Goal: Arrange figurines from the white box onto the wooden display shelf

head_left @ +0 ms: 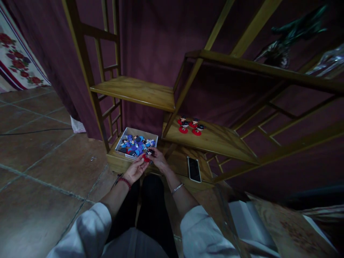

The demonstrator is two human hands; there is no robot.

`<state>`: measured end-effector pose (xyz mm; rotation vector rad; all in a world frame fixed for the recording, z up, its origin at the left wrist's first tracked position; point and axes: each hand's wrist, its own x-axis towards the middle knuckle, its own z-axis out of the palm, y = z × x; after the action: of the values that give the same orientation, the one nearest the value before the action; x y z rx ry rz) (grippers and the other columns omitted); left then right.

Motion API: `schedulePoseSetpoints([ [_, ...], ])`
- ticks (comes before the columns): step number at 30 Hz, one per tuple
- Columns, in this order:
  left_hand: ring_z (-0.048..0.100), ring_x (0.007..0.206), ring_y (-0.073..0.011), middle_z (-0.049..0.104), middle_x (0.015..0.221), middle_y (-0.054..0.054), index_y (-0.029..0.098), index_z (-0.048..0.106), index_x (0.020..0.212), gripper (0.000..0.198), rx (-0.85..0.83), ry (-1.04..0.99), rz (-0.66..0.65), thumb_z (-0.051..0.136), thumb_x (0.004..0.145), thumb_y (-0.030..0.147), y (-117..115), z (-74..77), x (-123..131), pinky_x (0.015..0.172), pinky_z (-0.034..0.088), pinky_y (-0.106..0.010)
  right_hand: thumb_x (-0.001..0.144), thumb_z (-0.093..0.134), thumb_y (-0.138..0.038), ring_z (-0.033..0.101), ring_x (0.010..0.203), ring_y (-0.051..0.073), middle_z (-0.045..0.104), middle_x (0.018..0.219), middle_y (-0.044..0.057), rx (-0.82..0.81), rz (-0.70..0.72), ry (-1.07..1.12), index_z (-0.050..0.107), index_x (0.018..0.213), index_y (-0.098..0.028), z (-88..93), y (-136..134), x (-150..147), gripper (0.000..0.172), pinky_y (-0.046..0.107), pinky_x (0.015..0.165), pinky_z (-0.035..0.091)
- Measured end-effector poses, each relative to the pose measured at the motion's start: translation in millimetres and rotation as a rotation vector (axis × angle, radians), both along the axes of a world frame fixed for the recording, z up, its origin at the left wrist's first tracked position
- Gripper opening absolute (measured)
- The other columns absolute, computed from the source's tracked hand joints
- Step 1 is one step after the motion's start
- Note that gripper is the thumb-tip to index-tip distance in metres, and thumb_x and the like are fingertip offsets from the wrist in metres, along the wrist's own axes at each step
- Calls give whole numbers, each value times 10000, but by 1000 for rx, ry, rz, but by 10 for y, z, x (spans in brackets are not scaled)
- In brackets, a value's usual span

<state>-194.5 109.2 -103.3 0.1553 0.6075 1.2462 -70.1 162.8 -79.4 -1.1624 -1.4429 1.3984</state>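
Observation:
My left hand (135, 169) grips the red round base of a small dark-haired figurine (146, 157). From the right, my right hand (158, 158) pinches the same figurine near its head. Both hands are just in front of a white box (154, 137), which holds several small figurines (137, 143) in blue, purple and white. Several similar figurines on red bases (196, 129) stand grouped on the wooden shelf (228, 143) to the right.
A phone (194, 169) lies on the lowest wooden board, right of my hands. Above the box is a bare-topped shelf (134, 89). A green ornament (298, 30) stands at upper right. White boxes (249, 222) sit at lower right.

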Motion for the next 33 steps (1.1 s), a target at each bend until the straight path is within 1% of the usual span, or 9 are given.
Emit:
schedulePoseSetpoints([
  [4,608,799,-93,643,899,-30,205,539,1130,398,24,-24,19,517,766,45,-49,83,20,872,447,-264,612,602,-227,569,749,132,613,815,-13,38,34,-2,544,987,-208,112,-40,12,380,287,744,453],
  [7,606,814,-87,643,917,-21,215,538,1131,415,33,-44,50,518,759,34,-79,127,36,894,434,-260,611,592,-216,563,741,129,607,813,-17,68,40,-9,550,958,-209,189,-70,15,350,282,739,451],
  [11,608,821,-100,649,917,-35,199,531,1141,402,33,-54,49,511,766,54,-94,172,46,900,434,-273,606,585,-200,562,735,130,604,823,-14,82,53,-10,551,952,-211,252,-94,35,347,273,719,454],
  [15,612,828,-120,654,911,-56,170,537,1129,374,27,-66,51,499,772,63,-103,229,51,884,448,-283,598,587,-188,566,742,129,603,843,-11,102,41,-2,555,940,-208,261,-94,48,344,273,723,457],
  [19,613,816,-114,658,884,-52,164,544,1119,373,23,-56,75,495,769,46,-122,276,64,891,442,-279,600,580,-173,572,724,125,606,804,-16,92,26,-4,555,948,-212,261,-93,31,351,265,697,469],
  [26,614,791,-101,656,885,-30,210,529,1148,410,30,-34,75,514,766,61,-116,288,74,869,455,-268,607,578,-157,577,679,115,616,763,-26,139,8,-55,562,976,-220,267,-85,31,374,249,663,482],
  [33,611,785,-103,656,871,-32,200,551,1118,378,5,-33,65,510,769,60,-126,306,95,857,463,-268,617,563,-173,575,708,118,611,795,-16,134,27,-63,555,973,-216,283,-99,40,358,252,673,475],
])
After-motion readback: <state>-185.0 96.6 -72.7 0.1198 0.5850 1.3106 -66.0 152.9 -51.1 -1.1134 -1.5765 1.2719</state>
